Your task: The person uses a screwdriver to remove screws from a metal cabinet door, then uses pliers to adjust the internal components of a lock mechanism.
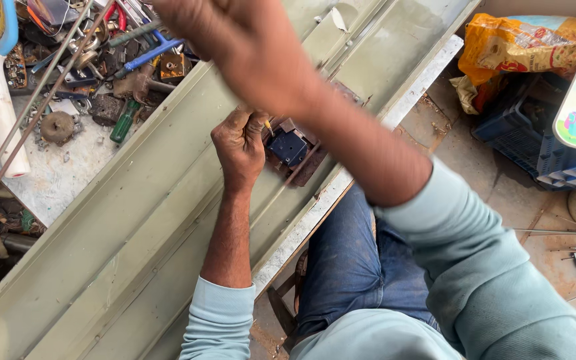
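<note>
The left hand is closed in a fist around a thin tool whose yellowish tip just shows at the thumb side; what kind of tool it is cannot be told. That tip sits against the upper left edge of a small dark blue block, which is seated in a rusty brown fitting fixed to a long olive-green sheet-metal panel. The right hand is raised above and left of the blue block, blurred and cut by the upper frame edge, so whether its fingers are closed or spread, and whether it holds anything, cannot be told; its forearm crosses over the upper right part of the fitting. Both arms wear pale blue-green sleeves, and blue jeans show below the blue block, beyond the panel's white edge. Up and left of the block, past the panel, a grey bench top carries a heap of rusty hardware, a green-handled screwdriver, a blue-handled tool, two thin metal rods and a white tube. Well right of the block stand a blue plastic crate and an orange printed bag.
</note>
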